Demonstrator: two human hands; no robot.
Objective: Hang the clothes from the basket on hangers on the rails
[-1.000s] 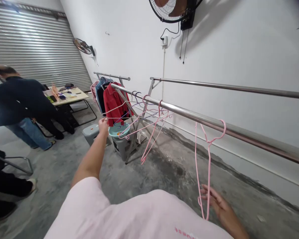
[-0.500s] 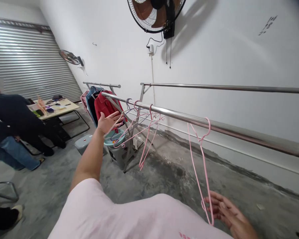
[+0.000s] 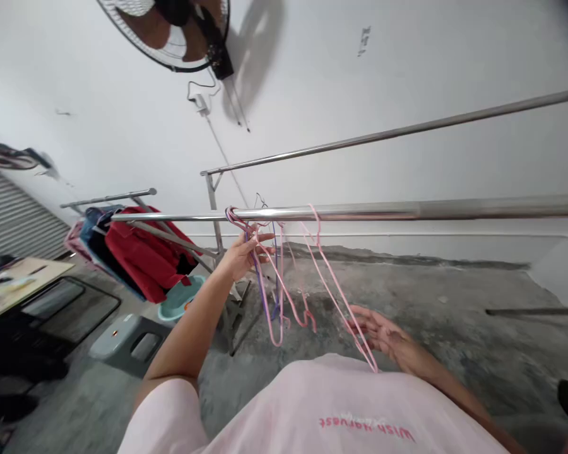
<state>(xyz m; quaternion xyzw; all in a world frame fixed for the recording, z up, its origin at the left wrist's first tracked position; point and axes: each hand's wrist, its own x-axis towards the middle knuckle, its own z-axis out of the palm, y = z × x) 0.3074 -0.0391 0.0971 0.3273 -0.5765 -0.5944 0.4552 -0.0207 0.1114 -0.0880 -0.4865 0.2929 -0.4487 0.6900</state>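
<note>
Thin wire hangers hang from a shiny metal rail (image 3: pixel 383 211) in front of me. My left hand (image 3: pixel 240 255) is just under the rail, fingers stretched and apart, against a bunch of pink hangers (image 3: pixel 277 344) and a purple hanger (image 3: pixel 261 287). Its fingers pass among the wires without visibly closing on them. Further right, a single pink hanger (image 3: pixel 319 228) hangs by its hook. Beside that hanger's lower end my right hand (image 3: pixel 378 334) has its fingers extended and slightly apart; whether they touch the wire I cannot tell.
A second metal rail (image 3: pixel 383 132) runs behind, near the white wall. At left hang a red jacket (image 3: pixel 139 252) and other clothes. Below them are a turquoise basin (image 3: pixel 180 299) and a grey stool (image 3: pixel 123 340). A wall fan (image 3: pixel 175 31) is overhead; a table (image 3: pixel 23 287) stands far left.
My view has swung right. The hangers near my left hand are now bunched closer together along the rail. My right hand stays beside the single pink hanger.
</note>
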